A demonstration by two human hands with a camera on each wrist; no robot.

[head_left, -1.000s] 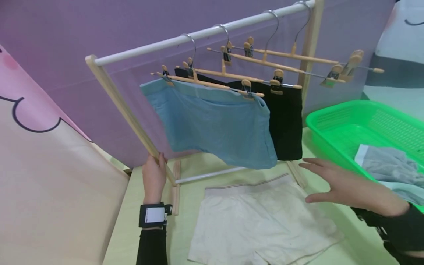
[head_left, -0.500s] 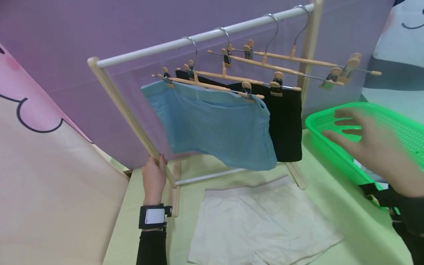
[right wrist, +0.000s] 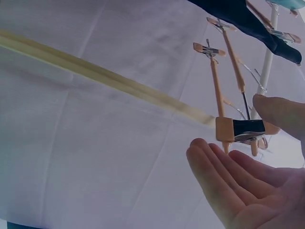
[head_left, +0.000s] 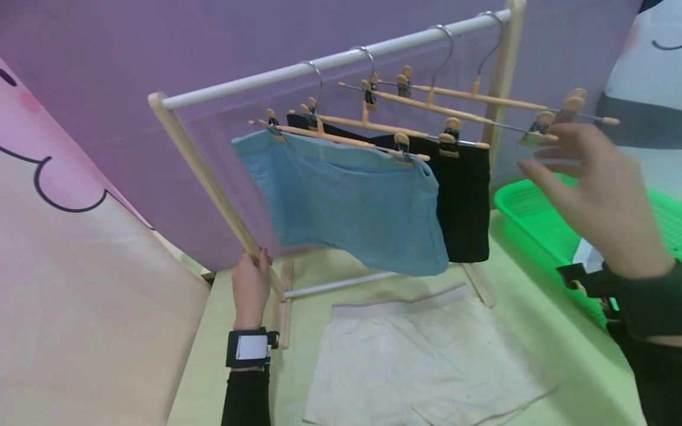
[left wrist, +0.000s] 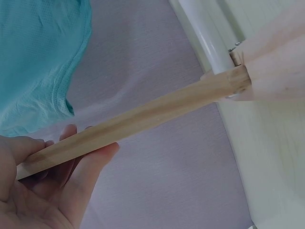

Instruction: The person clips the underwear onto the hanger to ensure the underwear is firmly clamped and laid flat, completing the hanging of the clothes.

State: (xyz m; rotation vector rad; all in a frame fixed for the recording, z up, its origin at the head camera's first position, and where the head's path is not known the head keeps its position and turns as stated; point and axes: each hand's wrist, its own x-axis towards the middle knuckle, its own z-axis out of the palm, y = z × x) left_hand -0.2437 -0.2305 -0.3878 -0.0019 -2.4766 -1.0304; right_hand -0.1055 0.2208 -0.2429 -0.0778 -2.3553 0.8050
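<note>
In the head view my left hand (head_left: 251, 290) grips the left wooden post (head_left: 205, 177) of a clothes rack, low down. The left wrist view shows the thumb and fingers around that post (left wrist: 138, 117). My right hand (head_left: 602, 195) is raised at the right, fingers extended and apart, beside the clips of two bare clip hangers (head_left: 453, 110). In the right wrist view a hanger clip (right wrist: 248, 129) lies between the thumb and fingers; contact is hard to tell. Light blue shorts (head_left: 341, 201) and a black garment (head_left: 463, 201) hang clipped on the other hangers.
Cream shorts (head_left: 421, 355) lie flat on the pale table (head_left: 208, 367) before the rack. A green basket (head_left: 533, 239), partly behind my right hand, stands at the right. The white rail (head_left: 298, 72) carries the hangers against a purple backdrop.
My right hand has moved from beside the black garment over the green basket, then up to the bare hangers' clips. The left hand keeps its hold on the post.
</note>
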